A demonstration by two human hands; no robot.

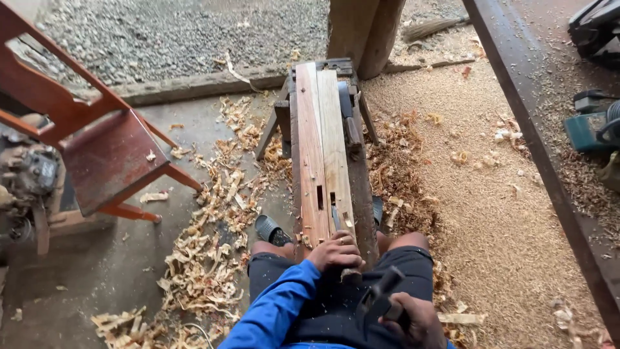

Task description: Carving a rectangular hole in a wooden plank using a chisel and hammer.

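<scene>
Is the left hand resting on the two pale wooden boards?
Yes: the left hand lies flat on the near end of the two pale wooden boards.

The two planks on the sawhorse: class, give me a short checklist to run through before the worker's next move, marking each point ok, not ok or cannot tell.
1. Two planks lie side by side along the sawhorse: ok.
2. Left hand steadies the near plank ends: ok.
3. Right hand grips the dark tool firmly: ok.
4. Tool edge sharp: cannot tell.
5. Floor free of wood shavings: not ok.
6. Planks clamped: cannot tell.
</scene>
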